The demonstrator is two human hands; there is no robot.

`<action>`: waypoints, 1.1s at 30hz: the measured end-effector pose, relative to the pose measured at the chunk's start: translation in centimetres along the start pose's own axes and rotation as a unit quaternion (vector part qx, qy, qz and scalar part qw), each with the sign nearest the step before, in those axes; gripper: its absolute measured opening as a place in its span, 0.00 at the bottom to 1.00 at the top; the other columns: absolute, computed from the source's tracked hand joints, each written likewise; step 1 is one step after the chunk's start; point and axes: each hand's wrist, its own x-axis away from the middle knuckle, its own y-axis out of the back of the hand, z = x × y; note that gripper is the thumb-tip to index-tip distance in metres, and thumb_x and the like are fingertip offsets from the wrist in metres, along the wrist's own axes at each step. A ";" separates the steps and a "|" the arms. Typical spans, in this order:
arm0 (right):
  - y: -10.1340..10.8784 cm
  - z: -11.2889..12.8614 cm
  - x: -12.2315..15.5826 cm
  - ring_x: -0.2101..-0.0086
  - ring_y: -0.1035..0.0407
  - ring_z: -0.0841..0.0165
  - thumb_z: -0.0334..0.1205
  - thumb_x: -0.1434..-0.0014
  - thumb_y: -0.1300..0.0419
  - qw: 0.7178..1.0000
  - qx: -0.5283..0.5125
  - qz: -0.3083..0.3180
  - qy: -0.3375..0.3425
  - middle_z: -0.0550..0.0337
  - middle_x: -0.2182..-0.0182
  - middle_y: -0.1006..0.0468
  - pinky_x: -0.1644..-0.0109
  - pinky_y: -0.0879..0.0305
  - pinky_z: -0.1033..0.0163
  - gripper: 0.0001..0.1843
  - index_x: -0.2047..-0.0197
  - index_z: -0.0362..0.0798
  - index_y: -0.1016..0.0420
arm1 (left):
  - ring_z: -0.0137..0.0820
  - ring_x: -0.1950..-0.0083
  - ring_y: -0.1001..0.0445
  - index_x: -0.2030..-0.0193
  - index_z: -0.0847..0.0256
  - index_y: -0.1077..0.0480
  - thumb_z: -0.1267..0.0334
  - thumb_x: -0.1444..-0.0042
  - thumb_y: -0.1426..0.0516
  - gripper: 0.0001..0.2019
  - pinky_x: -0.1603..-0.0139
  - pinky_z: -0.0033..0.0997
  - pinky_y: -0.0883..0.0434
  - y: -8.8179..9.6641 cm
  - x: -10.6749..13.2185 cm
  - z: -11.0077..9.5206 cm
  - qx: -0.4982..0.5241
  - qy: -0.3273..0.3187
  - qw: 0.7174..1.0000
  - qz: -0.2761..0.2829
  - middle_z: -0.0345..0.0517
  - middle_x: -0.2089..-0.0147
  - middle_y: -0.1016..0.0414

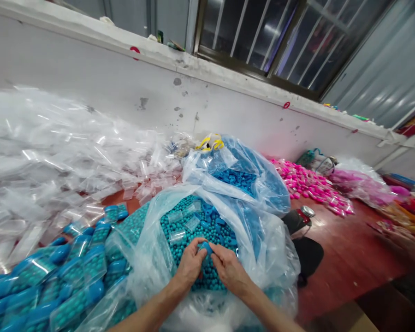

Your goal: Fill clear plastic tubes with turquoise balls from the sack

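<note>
My left hand [191, 265] and my right hand [229, 269] meet over a big clear plastic bag [148, 240] full of small teal beads [193, 230]. Both hands pinch one small blue piece [205, 249] between their fingertips, just above the beads. A few small clear zip bags [177, 236] lie on top of the beads. Behind it stands a second clear bag [263, 184] holding blue plastic parts [237, 177].
A heap of empty small clear bags [48, 152] covers the left of the red table [349, 258]. Filled little bags of teal beads [55, 281] lie at the front left. Pink pieces [307, 184] and other bags sit at the right. A white wall [124, 78] runs behind.
</note>
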 end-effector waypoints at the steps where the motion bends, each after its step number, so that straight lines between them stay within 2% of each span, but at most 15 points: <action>1: 0.5 -0.3 0.1 0.65 0.34 0.65 0.39 0.42 0.53 1.000 -0.018 0.014 0.003 0.57 0.69 0.28 0.56 0.39 0.58 0.16 0.57 0.51 0.28 | 0.19 0.89 0.48 0.57 0.60 0.40 0.49 0.55 0.45 0.22 0.90 0.20 0.49 0.1 0.1 -0.1 0.002 0.003 1.000 0.011 0.28 0.83 0.43; 2: 1.1 -0.5 0.1 0.65 0.34 0.66 0.39 0.43 0.52 0.998 -0.043 0.036 -0.002 0.58 0.69 0.29 0.57 0.38 0.59 0.14 0.58 0.52 0.27 | 0.19 0.89 0.47 0.57 0.60 0.40 0.47 0.56 0.45 0.23 0.90 0.20 0.49 0.1 0.2 -0.3 0.005 0.004 0.999 0.034 0.28 0.83 0.43; 4: 2.5 -1.1 -0.2 0.72 0.36 0.69 0.40 0.47 0.47 0.987 -0.123 0.090 -0.045 0.61 0.72 0.32 0.65 0.36 0.62 0.12 0.61 0.51 0.26 | 0.19 0.89 0.45 0.57 0.60 0.41 0.45 0.58 0.44 0.26 0.90 0.20 0.48 0.2 0.5 -1.2 0.004 0.001 0.996 0.088 0.29 0.82 0.41; 6: 3.6 -1.7 -0.8 0.78 0.39 0.74 0.41 0.54 0.42 0.961 -0.229 0.112 -0.109 0.65 0.74 0.33 0.73 0.37 0.65 0.15 0.61 0.49 0.27 | 0.20 0.89 0.44 0.57 0.60 0.42 0.44 0.58 0.44 0.27 0.89 0.20 0.47 0.2 0.9 -2.2 -0.003 -0.007 0.992 0.126 0.29 0.82 0.39; 9: 4.1 -2.3 -1.8 0.81 0.39 0.75 0.41 0.61 0.38 0.918 -0.353 0.069 -0.167 0.65 0.74 0.32 0.76 0.37 0.65 0.21 0.60 0.46 0.29 | 0.18 0.88 0.44 0.58 0.59 0.43 0.46 0.57 0.44 0.24 0.89 0.20 0.45 -0.5 1.6 -3.4 -0.019 -0.016 0.991 0.130 0.31 0.79 0.36; 11: 3.8 -2.4 -2.1 0.79 0.36 0.72 0.43 0.60 0.38 0.914 -0.371 0.041 -0.160 0.63 0.72 0.29 0.74 0.35 0.63 0.22 0.59 0.46 0.29 | 0.18 0.88 0.45 0.58 0.59 0.43 0.47 0.54 0.45 0.22 0.88 0.20 0.44 -1.3 1.8 -3.6 -0.043 -0.023 0.994 0.102 0.31 0.78 0.36; 14: 3.6 -2.1 -1.5 0.69 0.32 0.66 0.45 0.50 0.45 0.944 -0.315 0.059 -0.081 0.59 0.67 0.26 0.65 0.33 0.59 0.21 0.52 0.49 0.30 | 0.18 0.87 0.46 0.51 0.59 0.44 0.49 0.51 0.47 0.24 0.88 0.21 0.44 -2.8 1.8 -3.4 -0.084 -0.034 0.996 0.027 0.31 0.77 0.37; 16: 3.8 -1.9 -0.7 0.57 0.34 0.61 0.44 0.47 0.46 0.961 -0.259 0.087 -0.027 0.56 0.56 0.28 0.54 0.37 0.55 0.25 0.45 0.52 0.37 | 0.20 0.86 0.44 0.46 0.60 0.46 0.50 0.52 0.46 0.28 0.86 0.22 0.42 -3.9 1.8 -3.4 -0.082 -0.043 0.995 -0.026 0.34 0.76 0.35; 18: 4.0 -1.8 0.0 0.47 0.44 0.57 0.44 0.52 0.41 0.972 -0.208 0.112 -0.004 0.52 0.44 0.40 0.47 0.44 0.52 0.38 0.39 0.50 0.48 | 0.24 0.78 0.35 0.46 0.62 0.44 0.51 0.54 0.44 0.30 0.77 0.24 0.35 -4.7 1.8 -3.6 -0.050 -0.067 0.994 -0.071 0.40 0.70 0.31; 20: 4.0 -1.6 0.5 0.43 0.51 0.53 0.43 0.59 0.35 0.977 -0.166 0.133 0.007 0.45 0.40 0.49 0.44 0.48 0.50 0.51 0.36 0.46 0.56 | 0.30 0.64 0.30 0.49 0.63 0.40 0.54 0.57 0.41 0.28 0.62 0.27 0.33 -5.4 2.1 -4.0 -0.015 -0.089 0.992 -0.090 0.45 0.62 0.29; 21: 3.9 -1.4 0.6 0.43 0.51 0.52 0.43 0.61 0.34 0.980 -0.146 0.135 0.015 0.43 0.40 0.48 0.44 0.48 0.50 0.52 0.37 0.44 0.56 | 0.32 0.59 0.31 0.50 0.63 0.38 0.56 0.58 0.40 0.27 0.57 0.28 0.35 -5.6 2.3 -4.2 -0.008 -0.093 0.991 -0.095 0.46 0.59 0.29; 23: 3.4 -1.0 0.7 0.47 0.44 0.52 0.41 0.61 0.35 0.986 -0.119 0.108 0.037 0.42 0.45 0.41 0.46 0.45 0.51 0.47 0.39 0.44 0.51 | 0.33 0.58 0.31 0.55 0.63 0.36 0.57 0.58 0.40 0.23 0.54 0.29 0.36 -6.0 2.9 -4.4 -0.008 -0.088 0.991 -0.105 0.45 0.61 0.28; 27: 2.4 -0.2 1.2 0.55 0.35 0.57 0.37 0.59 0.40 0.990 -0.096 0.024 0.096 0.47 0.54 0.33 0.52 0.39 0.54 0.36 0.45 0.44 0.45 | 0.29 0.68 0.32 0.62 0.62 0.36 0.58 0.55 0.43 0.15 0.63 0.27 0.35 -6.8 4.2 -4.3 -0.016 -0.084 0.987 -0.137 0.39 0.71 0.31; 30: 2.0 -0.2 1.7 0.58 0.34 0.58 0.38 0.61 0.40 0.987 -0.086 0.012 0.136 0.48 0.56 0.33 0.55 0.37 0.54 0.37 0.46 0.42 0.46 | 0.26 0.71 0.34 0.62 0.61 0.38 0.58 0.54 0.44 0.13 0.68 0.25 0.37 -7.2 4.9 -4.2 -0.023 -0.089 0.984 -0.155 0.36 0.75 0.34; 33: 1.3 -0.7 2.4 0.59 0.33 0.58 0.41 0.61 0.38 0.984 -0.089 -0.003 0.153 0.48 0.57 0.33 0.56 0.36 0.55 0.38 0.46 0.42 0.46 | 0.26 0.73 0.34 0.64 0.60 0.39 0.57 0.54 0.44 0.13 0.69 0.24 0.37 -7.3 5.2 -3.8 -0.043 -0.106 0.983 -0.146 0.35 0.76 0.34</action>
